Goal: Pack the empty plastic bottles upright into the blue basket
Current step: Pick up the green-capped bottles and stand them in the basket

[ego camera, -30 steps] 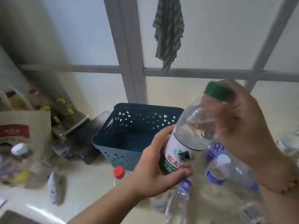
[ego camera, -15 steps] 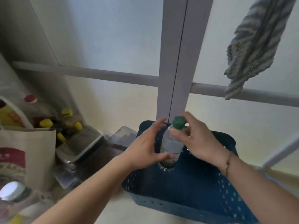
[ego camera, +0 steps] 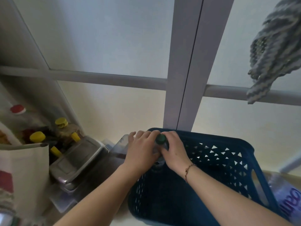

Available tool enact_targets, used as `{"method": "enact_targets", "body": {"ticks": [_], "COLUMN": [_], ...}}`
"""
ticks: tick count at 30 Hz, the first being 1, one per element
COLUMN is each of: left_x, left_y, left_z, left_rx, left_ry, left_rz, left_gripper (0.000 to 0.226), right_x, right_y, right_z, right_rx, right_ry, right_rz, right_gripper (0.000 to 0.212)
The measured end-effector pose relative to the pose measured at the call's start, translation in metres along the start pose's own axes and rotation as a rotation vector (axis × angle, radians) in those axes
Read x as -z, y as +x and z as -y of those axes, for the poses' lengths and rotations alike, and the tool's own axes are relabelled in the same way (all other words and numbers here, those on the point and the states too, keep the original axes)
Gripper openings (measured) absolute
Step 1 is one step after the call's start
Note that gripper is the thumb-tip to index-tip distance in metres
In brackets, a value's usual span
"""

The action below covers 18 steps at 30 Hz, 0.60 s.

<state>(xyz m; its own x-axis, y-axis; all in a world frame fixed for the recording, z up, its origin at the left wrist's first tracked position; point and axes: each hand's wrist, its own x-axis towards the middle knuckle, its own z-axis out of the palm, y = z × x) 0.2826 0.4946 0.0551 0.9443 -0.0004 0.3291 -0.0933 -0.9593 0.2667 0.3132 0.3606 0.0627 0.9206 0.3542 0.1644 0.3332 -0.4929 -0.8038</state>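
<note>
Left hand fingers [ego camera: 147, 136]: closed around the upper part of the bottle, from its left side.
Right hand fingers [ego camera: 168, 136]: gripping the same bottle at the neck, from its right side, just under the cap.
Left hand [ego camera: 141, 152]: reaches in over the left wall of the basket.
Right hand [ego camera: 175, 154]: above the basket, a thin bracelet [ego camera: 189, 170] on the wrist.
Bottle [ego camera: 157, 163]: clear plastic, upright, in the far left corner of the basket; lower part mostly hidden.
Cap [ego camera: 161, 139]: green, between the 2 hands.
Basket [ego camera: 228, 160]: blue, triangle holes, on the pale worktop [ego camera: 120, 216].
Left of basket: metal tin [ego camera: 76, 162], yellow-capped bottles [ego camera: 61, 123].
Far right, above: striped cloth [ego camera: 275, 51] hanging.
</note>
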Motion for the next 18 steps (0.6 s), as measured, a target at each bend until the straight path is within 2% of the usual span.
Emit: {"method": "enact_targets", "body": {"ticks": [3, 6, 10, 13, 16, 18], "left_x": [-0.004, -0.004, -0.003, 0.005, 0.024, 0.039], "left_y": [0.006, 0.008, 0.005, 0.003, -0.006, -0.016], "left_z": [0.002, 0.004, 0.004, -0.004, -0.023, -0.049], "left_rx": [0.023, 0.056, 0.100, 0.131, 0.156, 0.125], "left_ry": [0.013, 0.064, 0.080, 0.102, 0.085, -0.009], "left_rz": [-0.077, -0.075, 0.010, 0.115, 0.146, 0.106], "left_gripper": [0.050, 0.053, 0.066, 0.082, 0.091, 0.085], "right_x": [-0.005, 0.000, 0.018, 0.047, 0.093, 0.130], "right_y": [0.006, 0.007, -0.005, -0.025, -0.061, -0.097], "right_z": [0.001, 0.001, -0.002, -0.007, -0.002, 0.005], "right_rx": [-0.036, -0.060, -0.059, -0.066, -0.048, -0.031], "right_ry": [0.030, -0.079, -0.181, -0.329, -0.402, -0.369], "right_rz": [-0.056, -0.058, 0.153, 0.307, 0.350, 0.311], "right_gripper": [0.019, 0.029, 0.055, 0.065, 0.066, 0.066]}}
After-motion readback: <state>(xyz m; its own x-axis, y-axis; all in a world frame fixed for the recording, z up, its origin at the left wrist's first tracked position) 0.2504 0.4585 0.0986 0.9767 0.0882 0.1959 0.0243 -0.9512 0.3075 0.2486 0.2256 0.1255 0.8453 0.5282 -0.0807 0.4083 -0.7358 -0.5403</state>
